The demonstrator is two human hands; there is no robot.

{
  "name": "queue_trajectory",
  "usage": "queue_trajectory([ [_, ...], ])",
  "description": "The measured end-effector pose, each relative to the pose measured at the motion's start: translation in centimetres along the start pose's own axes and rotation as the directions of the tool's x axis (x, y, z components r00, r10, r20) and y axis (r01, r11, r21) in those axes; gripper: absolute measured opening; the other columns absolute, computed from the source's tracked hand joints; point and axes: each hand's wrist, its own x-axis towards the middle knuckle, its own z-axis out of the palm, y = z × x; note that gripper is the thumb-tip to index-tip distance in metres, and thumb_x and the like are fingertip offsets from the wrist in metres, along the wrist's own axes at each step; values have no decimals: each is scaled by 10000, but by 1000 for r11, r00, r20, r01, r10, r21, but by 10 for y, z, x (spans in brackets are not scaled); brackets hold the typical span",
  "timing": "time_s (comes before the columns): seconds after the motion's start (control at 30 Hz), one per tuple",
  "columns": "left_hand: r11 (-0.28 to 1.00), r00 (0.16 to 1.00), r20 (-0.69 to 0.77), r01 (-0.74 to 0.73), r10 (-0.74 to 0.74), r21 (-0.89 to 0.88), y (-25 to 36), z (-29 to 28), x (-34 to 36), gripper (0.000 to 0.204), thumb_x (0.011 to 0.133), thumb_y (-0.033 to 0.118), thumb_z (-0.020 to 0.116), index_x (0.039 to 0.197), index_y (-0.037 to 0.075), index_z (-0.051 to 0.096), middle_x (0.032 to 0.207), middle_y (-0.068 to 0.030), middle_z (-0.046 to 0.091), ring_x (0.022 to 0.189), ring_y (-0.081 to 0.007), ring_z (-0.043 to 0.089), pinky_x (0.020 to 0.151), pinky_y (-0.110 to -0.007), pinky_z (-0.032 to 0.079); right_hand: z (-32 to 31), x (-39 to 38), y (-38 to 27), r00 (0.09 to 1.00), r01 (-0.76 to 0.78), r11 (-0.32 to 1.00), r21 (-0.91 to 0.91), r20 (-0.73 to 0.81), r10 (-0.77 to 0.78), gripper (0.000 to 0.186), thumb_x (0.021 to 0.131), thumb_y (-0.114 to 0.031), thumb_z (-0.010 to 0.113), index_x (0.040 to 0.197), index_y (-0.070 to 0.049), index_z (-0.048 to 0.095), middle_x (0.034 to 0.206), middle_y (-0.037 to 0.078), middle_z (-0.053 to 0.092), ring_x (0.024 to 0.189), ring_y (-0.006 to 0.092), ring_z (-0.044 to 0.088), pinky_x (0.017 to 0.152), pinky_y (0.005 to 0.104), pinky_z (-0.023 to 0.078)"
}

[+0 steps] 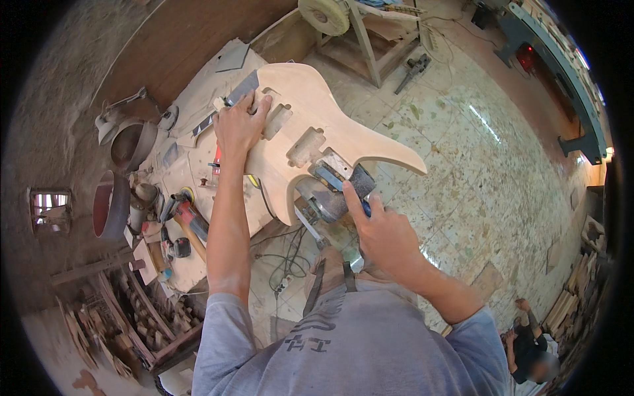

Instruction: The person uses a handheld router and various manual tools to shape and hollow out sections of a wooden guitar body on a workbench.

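Head view. One pale wooden guitar body (pixel 323 109) is lying across the right edge of the workbench (pixel 190 269), its horned end extending past that edge over the floor. Two round-cornered hollows are showing in its face. Two hands are working at it. The left hand (pixel 239 122) is resting on the body's left margin, thumb and forefinger standing apart on the wood; whether its other fingers are clamping the rim cannot be told. The right hand (pixel 373 228) is curling around one blue-handled tool (pixel 367 208), with the forefinger pointing forward; the guitar body is lying ahead of this grip, its lower cutaway nearest. The tool's working end cannot be made out clearly.

Two wide brown loops (pixel 134 145) are standing along the workbench's left edge. One red power tool (pixel 190 216) is lying toward its lower end, beside one smaller black-and-red tool (pixel 178 247). One grey shirt (pixel 370 360) is bearing dark lettering across the chest. One other person (pixel 528 350) is appearing at lower right.
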Motion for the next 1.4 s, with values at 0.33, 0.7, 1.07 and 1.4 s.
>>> queue_trajectory([
  [0.33, 1000, 1000, 16, 11, -11, 16, -7, 1, 8, 807, 960, 797, 449, 1461, 208, 682, 907, -161, 805, 1068, -353, 742, 1106, -460, 443, 17, -7, 23, 969, -2, 853, 523, -208, 130, 597, 1022, -168, 607, 1605, -155, 476, 1153, 259, 702, 723, 418, 730, 663, 512, 608],
  [0.7, 999, 998, -52, -35, 37, 35, -10, 3, 3, 799, 953, 782, 487, 1430, 180, 709, 917, -155, 808, 1080, -351, 738, 1090, -497, 447, -34, -35, 21, 987, -153, 979, 136, 78, 143, 688, 943, -94, 628, 1610, -147, 467, 1123, 277, 686, 683, 407, 733, 615, 482, 606],
  [1.07, 1000, 1000, 23, 3, -3, 2, -4, -4, 1, 746, 953, 743, 551, 1404, 176, 728, 1118, -170, 803, 1150, -389, 706, 1129, -588, 388, -20, -10, 16, 994, -103, 987, 124, 33, 100, 786, 918, -80, 635, 1654, -107, 361, 1096, 290, 688, 710, 400, 736, 632, 475, 610],
  [1.4, 1000, 999, 50, 1, 0, -18, -3, -4, 2, 776, 945, 768, 531, 1420, 185, 719, 1080, -158, 810, 1145, -375, 712, 1119, -549, 418, -13, 5, 17, 997, -66, 990, 122, -36, 71, 818, 899, -70, 649, 1660, -99, 352, 1051, 258, 689, 675, 382, 727, 600, 458, 604],
])
